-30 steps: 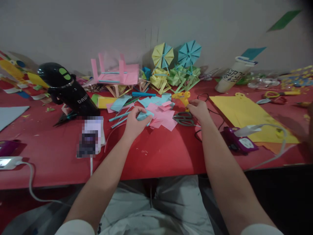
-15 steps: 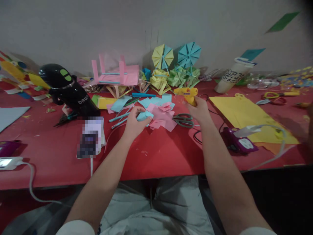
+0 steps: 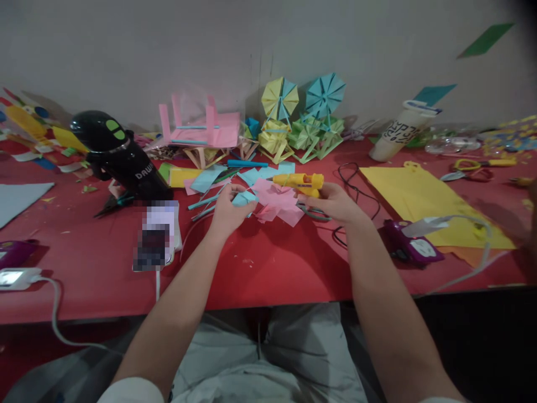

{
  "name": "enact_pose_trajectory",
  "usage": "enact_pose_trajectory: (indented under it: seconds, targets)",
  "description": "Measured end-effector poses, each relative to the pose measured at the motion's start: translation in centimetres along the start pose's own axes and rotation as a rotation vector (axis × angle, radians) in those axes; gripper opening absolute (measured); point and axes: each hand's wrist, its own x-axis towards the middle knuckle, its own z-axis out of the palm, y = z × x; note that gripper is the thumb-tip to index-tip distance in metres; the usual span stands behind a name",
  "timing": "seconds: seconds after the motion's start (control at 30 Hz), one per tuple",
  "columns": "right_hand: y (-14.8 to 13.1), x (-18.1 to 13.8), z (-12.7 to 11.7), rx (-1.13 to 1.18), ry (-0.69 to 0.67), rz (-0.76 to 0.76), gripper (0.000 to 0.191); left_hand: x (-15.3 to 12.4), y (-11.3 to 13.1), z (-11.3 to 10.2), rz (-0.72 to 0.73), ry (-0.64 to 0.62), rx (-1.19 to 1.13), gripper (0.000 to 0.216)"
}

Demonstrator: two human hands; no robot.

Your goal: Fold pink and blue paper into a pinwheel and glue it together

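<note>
My left hand [image 3: 226, 208] is closed on a small folded blue paper piece [image 3: 244, 198], held just above the red table [image 3: 268, 263]. My right hand [image 3: 331, 202] grips a yellow glue gun [image 3: 298, 181] lying sideways, its nozzle pointing left toward the blue piece. A black cord [image 3: 356, 190] trails from the gun across the table. Pink paper squares [image 3: 279, 201] lie under and between my hands, and green-handled scissors [image 3: 314, 212] show partly beneath my right hand.
A black device [image 3: 119, 157] and a blurred phone [image 3: 156, 235] stand at the left. Pink paper furniture [image 3: 201, 126] and folded paper flowers [image 3: 302, 112] line the wall. Yellow paper sheet [image 3: 423, 196], a purple gadget [image 3: 413, 246] and a white tube [image 3: 398, 137] lie to the right.
My right hand picked the yellow glue gun up from behind the scissors, brought it left and turned its nozzle toward the blue piece. My left hand stayed put with the blue paper.
</note>
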Motion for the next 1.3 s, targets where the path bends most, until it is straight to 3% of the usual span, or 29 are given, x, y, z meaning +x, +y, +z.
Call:
enact_pose_trajectory:
  seconds: [0.33, 0.67, 0.87, 1.3]
  targets:
    - [-0.9, -0.6, 0.9, -0.073, -0.196, 0.026, 0.045, 0.1, -0.1, -0.1, -0.002, -0.003, 0.005, 0.035]
    - [-1.1, -0.7, 1.6, -0.040, -0.170, 0.023, 0.040, 0.1, 0.0, -0.1, -0.027, 0.010, 0.005, 0.036]
    - [-1.2, -0.8, 1.8, -0.032, -0.216, -0.051, 0.038, 0.0, 0.2, -0.1, -0.036, -0.001, 0.005, 0.036]
    - [-0.6, -0.7, 2.2, 0.009, -0.279, -0.033, 0.034, 0.0, 0.0, -0.2, -0.030, -0.029, 0.007, 0.038]
